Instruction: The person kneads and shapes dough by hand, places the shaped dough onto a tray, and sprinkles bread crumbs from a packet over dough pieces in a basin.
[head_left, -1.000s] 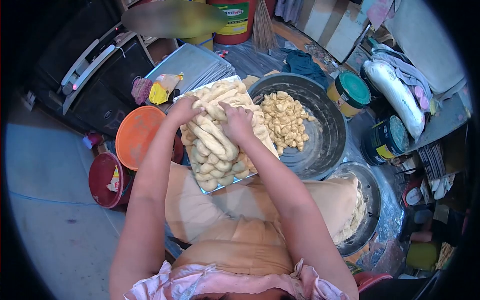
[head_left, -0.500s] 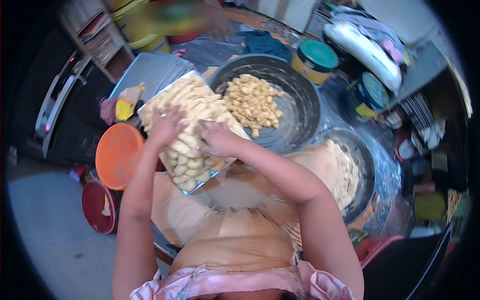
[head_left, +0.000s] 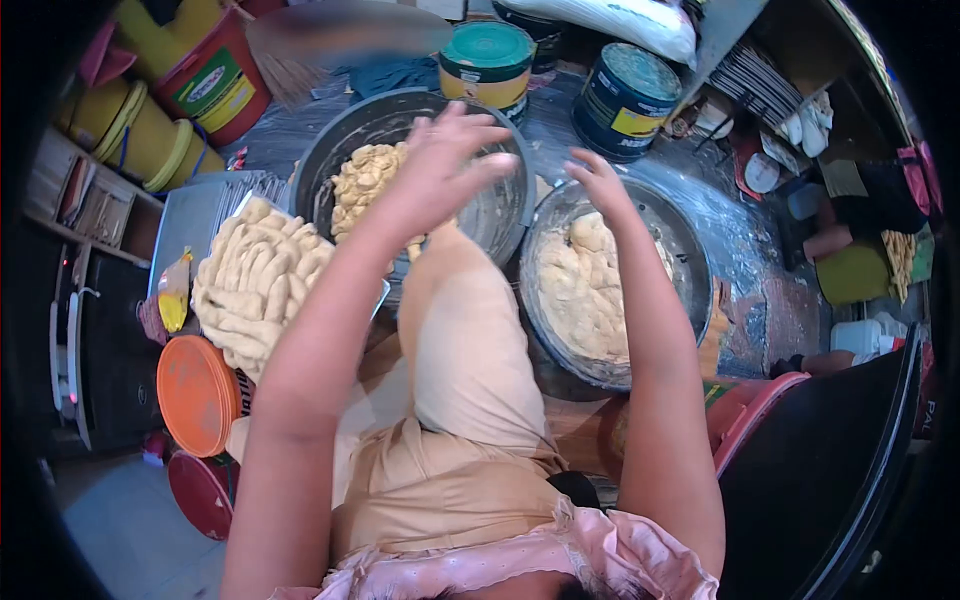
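My left hand (head_left: 445, 165) is in the air over the large dark basin (head_left: 510, 195), its fingers spread and nothing in them. Small dough pieces (head_left: 362, 185) lie heaped in that basin, partly behind my left forearm. My right hand (head_left: 602, 185) hovers over the far rim of a second basin (head_left: 700, 240), fingers apart and empty. Under it sits a large mass of pale dough (head_left: 580, 285). At the left, twisted dough strands (head_left: 255, 285) are piled on a tray (head_left: 383, 290), which neither hand touches.
An orange lid (head_left: 198, 395) and a dark red bucket (head_left: 200, 495) are at the lower left. Paint buckets (head_left: 487, 70) stand beyond the basins. A large black round object (head_left: 830, 490) is at the lower right. Part of another person (head_left: 830, 235) shows at the far right.
Both hands have left the dough strands on the tray and moved right, over the basins. The view has swung right, so the tray now appears further left.
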